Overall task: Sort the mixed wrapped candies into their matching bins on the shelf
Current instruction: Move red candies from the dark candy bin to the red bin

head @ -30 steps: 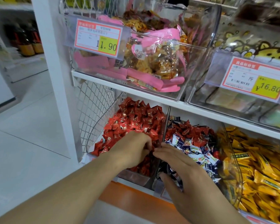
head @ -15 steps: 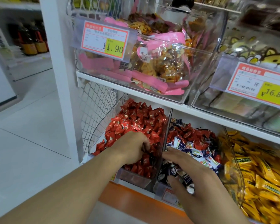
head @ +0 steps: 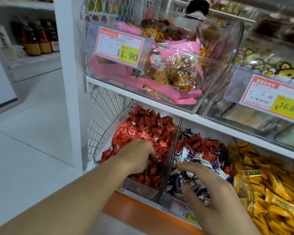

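A shop shelf (head: pixel 143 106) holds clear bins. My left hand (head: pixel 139 156) curls into red candies (head: pixel 143 129), grip hidden; my right hand (head: pixel 209 189) rests spread on mixed candies (head: pixel 199 150).

Price tag (head: pixel 118 46) on the upper-left clear bin: yellow field reads "1.90", a leading digit partly covered. Price tag (head: pixel 271 97) on the upper-right bin: "¥16.80". Tag (head: pixel 183 211) on the lower middle bin: digits blurred, ending "90". Remaining print illegible.
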Action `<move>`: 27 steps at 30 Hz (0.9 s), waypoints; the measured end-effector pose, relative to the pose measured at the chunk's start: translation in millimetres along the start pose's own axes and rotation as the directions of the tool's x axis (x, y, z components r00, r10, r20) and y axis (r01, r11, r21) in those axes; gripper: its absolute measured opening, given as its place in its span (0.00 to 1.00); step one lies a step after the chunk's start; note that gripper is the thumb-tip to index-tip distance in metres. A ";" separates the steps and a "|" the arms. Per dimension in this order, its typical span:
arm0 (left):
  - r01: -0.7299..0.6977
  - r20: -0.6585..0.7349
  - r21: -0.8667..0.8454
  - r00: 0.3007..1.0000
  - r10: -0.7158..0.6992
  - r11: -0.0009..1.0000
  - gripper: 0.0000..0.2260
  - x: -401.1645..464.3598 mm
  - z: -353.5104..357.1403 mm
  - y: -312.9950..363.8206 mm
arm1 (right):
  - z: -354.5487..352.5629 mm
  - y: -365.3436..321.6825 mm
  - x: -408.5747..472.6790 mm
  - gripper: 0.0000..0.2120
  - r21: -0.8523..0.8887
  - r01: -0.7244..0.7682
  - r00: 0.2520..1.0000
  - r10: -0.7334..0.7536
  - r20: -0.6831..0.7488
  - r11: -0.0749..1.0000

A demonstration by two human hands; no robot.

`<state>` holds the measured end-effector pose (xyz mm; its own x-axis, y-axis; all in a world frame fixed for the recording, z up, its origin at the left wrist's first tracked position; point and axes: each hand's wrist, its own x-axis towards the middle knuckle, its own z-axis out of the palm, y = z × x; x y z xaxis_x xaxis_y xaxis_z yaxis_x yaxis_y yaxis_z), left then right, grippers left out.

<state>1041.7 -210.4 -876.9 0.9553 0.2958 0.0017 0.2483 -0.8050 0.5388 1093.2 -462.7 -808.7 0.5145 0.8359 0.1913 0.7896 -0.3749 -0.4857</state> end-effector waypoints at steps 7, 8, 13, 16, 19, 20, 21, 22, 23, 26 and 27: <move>0.025 0.010 0.076 1.000 -0.026 0.997 0.10 0.8 -0.3 0.3 | 0.0 1.6 -0.6 0.23 0.009 0.006 1.000 -0.006 -0.007 1.000; 0.027 0.020 0.089 0.999 -0.029 0.996 0.10 0.2 -1.2 1.3 | 0.0 1.8 -0.9 0.23 0.010 0.007 1.000 -0.007 -0.007 1.000; 0.026 0.063 0.142 0.997 -0.036 0.990 0.17 -1.4 -5.4 1.7 | -0.3 3.5 -2.0 0.21 -0.001 0.004 1.000 -0.004 0.002 1.000; -0.018 0.095 0.216 0.995 -0.003 0.976 0.18 -2.8 -9.4 6.2 | -0.3 4.0 -2.1 0.21 0.002 -0.002 1.000 0.002 0.008 1.000; -0.003 0.118 0.223 0.993 -0.024 0.975 0.20 -4.1 -13.5 8.1 | -0.1 4.3 -2.5 0.22 -0.006 -0.007 1.000 0.007 0.009 1.000; 0.016 0.123 0.186 0.992 -0.040 0.982 0.21 -4.3 -15.1 7.1 | -0.3 4.6 -2.8 0.22 -0.010 -0.008 1.000 0.008 0.010 1.000; 0.046 0.132 0.130 0.989 -0.063 0.990 0.21 -4.1 -16.7 5.8 | -0.5 4.6 -2.6 0.22 -0.012 -0.011 1.000 0.011 0.012 1.000; 0.077 0.146 0.065 0.986 -0.086 0.995 0.21 -4.6 -18.2 5.1 | -1.0 4.6 -2.6 0.21 -0.011 -0.014 1.000 0.014 0.013 1.000; 0.103 0.168 0.005 0.980 -0.103 0.995 0.20 -5.1 -19.9 4.7 | -1.4 4.5 -2.3 0.21 -0.008 -0.017 1.000 0.017 0.015 1.000; 0.152 0.222 -0.076 0.966 -0.132 0.985 0.14 -8.0 -25.8 7.3 | -1.8 3.4 -1.4 0.19 -0.001 -0.019 1.000 0.019 0.021 1.000; 0.152 0.228 -0.078 0.965 -0.131 0.985 0.10 -9.6 -27.3 9.0 | -1.5 2.7 -1.1 0.19 0.000 -0.020 1.000 0.020 0.024 1.000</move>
<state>1030.4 -206.4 -849.1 0.9259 0.2732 -0.2611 0.3772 -0.7081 0.5969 1095.3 -465.3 -809.0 0.5220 0.8377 0.1607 0.7790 -0.3915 -0.4897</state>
